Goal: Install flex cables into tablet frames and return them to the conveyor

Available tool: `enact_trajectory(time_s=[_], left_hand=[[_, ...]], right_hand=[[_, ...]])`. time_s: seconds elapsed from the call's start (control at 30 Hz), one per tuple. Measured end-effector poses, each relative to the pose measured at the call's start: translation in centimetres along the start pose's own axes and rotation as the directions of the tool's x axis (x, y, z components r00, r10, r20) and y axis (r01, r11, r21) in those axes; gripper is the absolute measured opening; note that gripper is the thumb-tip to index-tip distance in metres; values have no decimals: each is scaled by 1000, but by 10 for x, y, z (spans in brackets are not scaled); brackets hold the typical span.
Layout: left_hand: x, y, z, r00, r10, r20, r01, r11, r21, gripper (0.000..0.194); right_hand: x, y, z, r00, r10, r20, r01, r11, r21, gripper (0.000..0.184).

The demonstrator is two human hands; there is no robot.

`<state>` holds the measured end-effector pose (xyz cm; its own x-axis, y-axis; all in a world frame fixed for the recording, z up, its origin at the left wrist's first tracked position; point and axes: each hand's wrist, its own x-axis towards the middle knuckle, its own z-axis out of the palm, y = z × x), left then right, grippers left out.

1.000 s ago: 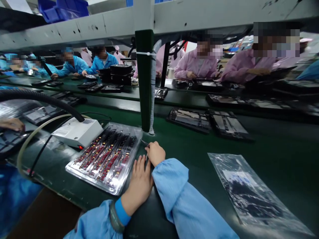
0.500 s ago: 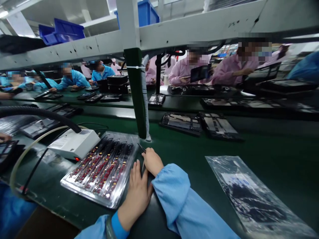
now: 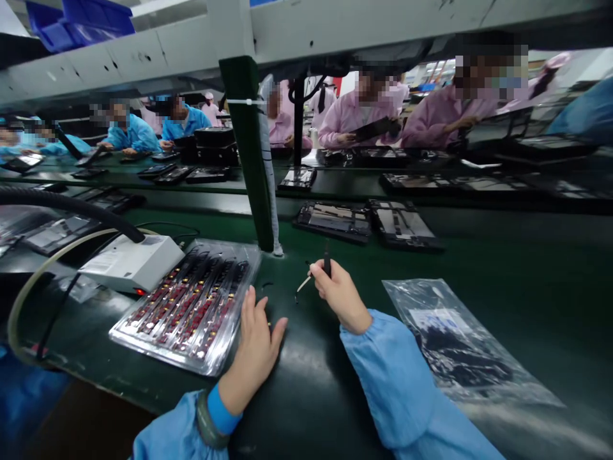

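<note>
My left hand [image 3: 253,345] lies flat and open on the green conveyor belt [image 3: 502,255], its fingers beside the right edge of a clear plastic tray [image 3: 189,303] filled with rows of small red and black parts. My right hand [image 3: 338,291] is raised a little above the belt to the right of the tray, closed around tweezers [image 3: 311,273] whose tips point left and down. Both arms wear light blue sleeves, and a band sits on my left wrist.
A white box [image 3: 129,262] with a black hose stands left of the tray. A green post [image 3: 249,147] rises behind it. Two open black devices [image 3: 364,220] lie farther back. A clear bag [image 3: 454,338] lies at right. Several other workers sit across the line.
My right hand has lifted off the tray's corner and moved right with the tweezers. My left hand has stayed flat beside the tray.
</note>
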<state>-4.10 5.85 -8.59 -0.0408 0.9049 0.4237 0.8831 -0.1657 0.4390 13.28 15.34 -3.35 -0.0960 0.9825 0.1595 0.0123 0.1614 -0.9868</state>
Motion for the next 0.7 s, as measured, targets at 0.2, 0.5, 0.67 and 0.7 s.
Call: enact_trajectory(time_s=[0.2,0.5,0.67,0.7], left_hand=[[7,18,-29,983,86,162,39,766,-642,50],[13,26,-27,870,-242,430,493,439,-751,46],[12,21,-28,891,-334,309,444,490,-751,38],[11,20,-27,901,-331,278,422,533,-733,35]], right_hand=[[-21,-31,5,975,82,205,-116,981,157,33],[-38,-16,25,909,-417,1,398,867,-300,14],[-48,-6,29,668,-608,429,736,457,-499,24],[-49,-5,30,649,-596,473,752,408,-518,26]])
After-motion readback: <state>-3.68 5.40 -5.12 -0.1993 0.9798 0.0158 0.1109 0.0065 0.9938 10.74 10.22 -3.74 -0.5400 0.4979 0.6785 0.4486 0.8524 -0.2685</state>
